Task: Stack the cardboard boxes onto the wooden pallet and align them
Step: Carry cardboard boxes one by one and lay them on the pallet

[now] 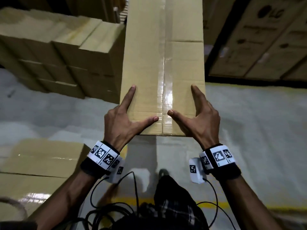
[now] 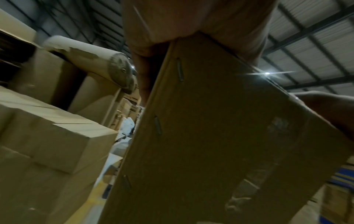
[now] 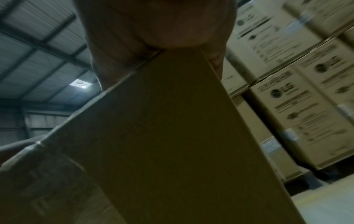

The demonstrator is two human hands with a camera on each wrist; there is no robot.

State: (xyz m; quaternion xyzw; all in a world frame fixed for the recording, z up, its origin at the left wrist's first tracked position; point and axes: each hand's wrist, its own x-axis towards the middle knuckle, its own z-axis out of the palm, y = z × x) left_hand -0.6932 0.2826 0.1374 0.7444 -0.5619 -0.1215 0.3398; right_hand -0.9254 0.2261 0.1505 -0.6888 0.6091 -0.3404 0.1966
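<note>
A long taped cardboard box (image 1: 149, 55) stretches away from me, its near end held up over the grey floor. My left hand (image 1: 123, 120) grips the near left corner, thumb across the top and index finger along the left edge. My right hand (image 1: 203, 120) grips the near right corner in the same way. The other fingers go down the sides, out of sight. In the left wrist view the box's stapled side (image 2: 210, 136) fills the frame below my left hand (image 2: 191, 22). The right wrist view shows the box's plain side (image 3: 172, 136) below my right hand (image 3: 153, 22). No wooden pallet is visible.
A stack of plain cardboard boxes (image 1: 58, 52) stands to the left of the carried box. Another box (image 1: 38, 163) lies low at my left. Printed cartons (image 1: 265, 39) are stacked at the right. Black cables (image 1: 116, 205) hang below my wrists. A big paper roll (image 2: 86, 60) lies on the left stack.
</note>
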